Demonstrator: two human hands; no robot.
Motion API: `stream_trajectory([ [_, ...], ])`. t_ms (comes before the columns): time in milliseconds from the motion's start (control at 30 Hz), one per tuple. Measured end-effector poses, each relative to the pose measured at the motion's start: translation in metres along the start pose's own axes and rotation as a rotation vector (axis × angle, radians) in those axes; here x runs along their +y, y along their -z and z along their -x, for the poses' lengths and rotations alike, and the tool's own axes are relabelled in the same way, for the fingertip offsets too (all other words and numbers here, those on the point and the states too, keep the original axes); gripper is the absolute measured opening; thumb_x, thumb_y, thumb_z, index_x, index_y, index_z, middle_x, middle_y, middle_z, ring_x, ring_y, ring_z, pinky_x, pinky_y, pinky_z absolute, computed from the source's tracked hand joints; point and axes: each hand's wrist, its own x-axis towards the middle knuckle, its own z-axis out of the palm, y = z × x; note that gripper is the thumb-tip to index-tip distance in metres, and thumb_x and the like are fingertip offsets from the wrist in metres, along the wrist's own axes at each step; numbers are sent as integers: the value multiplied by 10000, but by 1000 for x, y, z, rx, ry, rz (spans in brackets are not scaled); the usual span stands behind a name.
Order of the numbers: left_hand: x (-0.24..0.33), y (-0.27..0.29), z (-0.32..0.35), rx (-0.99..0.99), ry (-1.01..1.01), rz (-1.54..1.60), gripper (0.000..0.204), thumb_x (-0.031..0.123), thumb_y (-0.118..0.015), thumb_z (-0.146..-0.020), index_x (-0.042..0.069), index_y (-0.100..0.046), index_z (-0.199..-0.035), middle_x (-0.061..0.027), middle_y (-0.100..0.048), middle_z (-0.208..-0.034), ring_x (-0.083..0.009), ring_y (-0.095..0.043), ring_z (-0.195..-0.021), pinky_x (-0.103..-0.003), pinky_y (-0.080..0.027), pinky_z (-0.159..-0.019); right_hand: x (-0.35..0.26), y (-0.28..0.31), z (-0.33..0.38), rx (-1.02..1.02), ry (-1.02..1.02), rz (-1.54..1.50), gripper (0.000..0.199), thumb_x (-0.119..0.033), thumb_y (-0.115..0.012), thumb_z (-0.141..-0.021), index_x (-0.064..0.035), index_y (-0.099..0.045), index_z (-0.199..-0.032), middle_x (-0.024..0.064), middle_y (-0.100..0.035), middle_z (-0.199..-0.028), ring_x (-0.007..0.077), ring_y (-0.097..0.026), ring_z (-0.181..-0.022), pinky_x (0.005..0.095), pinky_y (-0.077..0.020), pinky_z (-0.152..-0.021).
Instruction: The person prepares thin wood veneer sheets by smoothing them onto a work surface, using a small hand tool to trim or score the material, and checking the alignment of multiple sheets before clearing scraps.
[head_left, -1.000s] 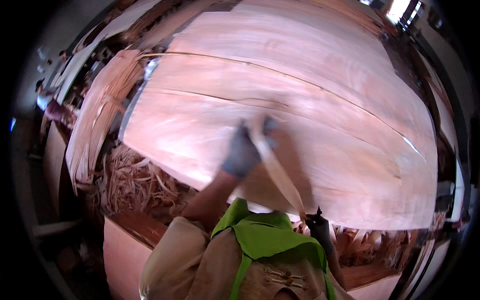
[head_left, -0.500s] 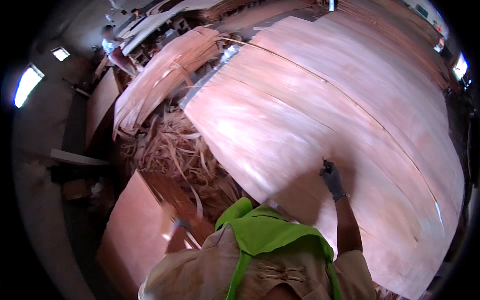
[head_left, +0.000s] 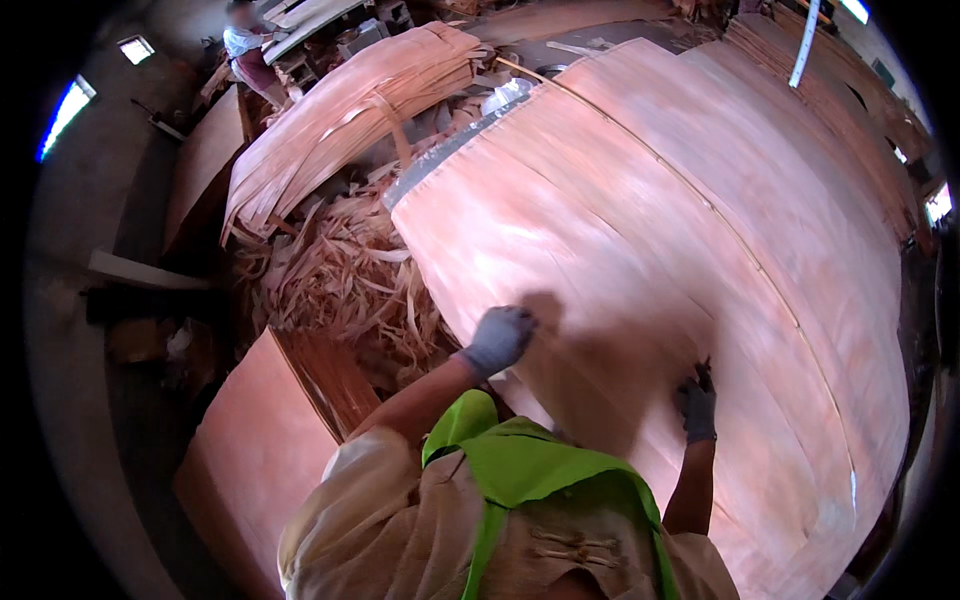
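Half a second ago, the left hand [head_left: 500,340], grey-gloved, was blurred low over the pink-sided, layered veneer stack [head_left: 255,440]; now over the broad, pale-pink veneer sheet [head_left: 610,230], just inside its near edge. Fingers curled; cannot tell whether they pinch anything or touch. The pale strip held between both hands one second ago is out of them.

Right hand [head_left: 697,405], dark-gloved, still over the sheet, farther right along the near side. Fingers bunched narrow on a small dark pointed piece [head_left: 706,368].

Sheet lies spread before the person, left end showing a grey margin [head_left: 440,155]. Near-left corner juts over a heap of curled, reddish-brown veneer shavings [head_left: 345,275]. Long, thin tan stick [head_left: 712,205] runs from the far-left corner toward the right end. Plain shaded veneer between the hands; more between right hand and stick.
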Motion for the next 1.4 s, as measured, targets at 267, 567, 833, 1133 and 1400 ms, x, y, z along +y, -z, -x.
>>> stream_trajectory([
  [267,-198,-24,-149,214,-4,-116,272,164,-484,-811,104,-558,-1065,-125,-556,-1099,-289,-524,-989,-391,-452,-824,-13,-93,-7,303,134,622,332,-56,-508,-825,-59,-468,-1155,66,-581,-842,116,-517,-728,267,-438,-621],
  [567,-357,12,-159,471,408,-221,184,136,-492,-786,101,-574,-948,-100,-552,-1031,-300,-489,-983,-434,-388,-784,-101,-472,-100,-248,648,1010,214,-125,-462,-860,-17,-533,-1030,222,-592,-854,344,-594,-772,412,-470,-657],
  [833,-359,22,-167,603,557,17,124,160,-570,-755,91,-524,-847,-141,-561,-888,-331,-514,-856,-430,-386,-718,-118,-644,-166,-378,786,1325,168,-143,-446,-839,-24,-552,-894,184,-637,-720,337,-640,-669,462,-505,-579],
  [1133,-369,12,-168,576,541,-70,176,170,-531,-783,137,-581,-948,-96,-580,-928,-317,-523,-885,-436,-405,-715,-129,-635,-163,-478,713,1498,179,-140,-454,-832,-30,-593,-851,188,-642,-754,338,-645,-694,447,-516,-620],
  [1400,-369,8,-173,446,488,-154,370,374,-517,-860,35,-612,-976,-152,-585,-929,-356,-522,-891,-454,-420,-746,-107,-484,-131,-330,640,1552,202,-158,-412,-867,-13,-543,-915,189,-629,-780,316,-638,-714,438,-498,-595],
])
